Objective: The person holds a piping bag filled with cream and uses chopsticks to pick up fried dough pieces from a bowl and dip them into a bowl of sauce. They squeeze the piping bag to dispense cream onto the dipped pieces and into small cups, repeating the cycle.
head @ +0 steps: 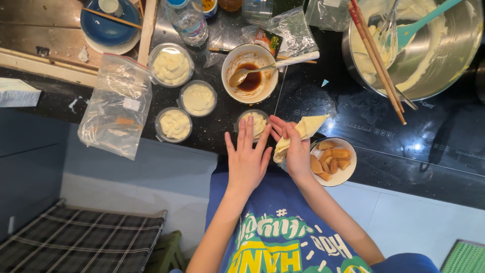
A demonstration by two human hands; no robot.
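Head view: right hand (297, 151) grasping piping bag (303, 132) (cream-filled, probably); left hand (247, 156) flat, released, beside it.

Your piping bag (302, 132) sits between 4 filled cups (198, 98) left and the pastry bowl (334, 161) right.

The right hand (295, 149) holds a cream-filled piping bag (303, 132) over a small cup (255, 123); the left hand (247, 159) is open.

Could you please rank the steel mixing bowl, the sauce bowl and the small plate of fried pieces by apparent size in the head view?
1. Steel mixing bowl, largest.
2-3. Sauce bowl and small plate look alike; unranked.
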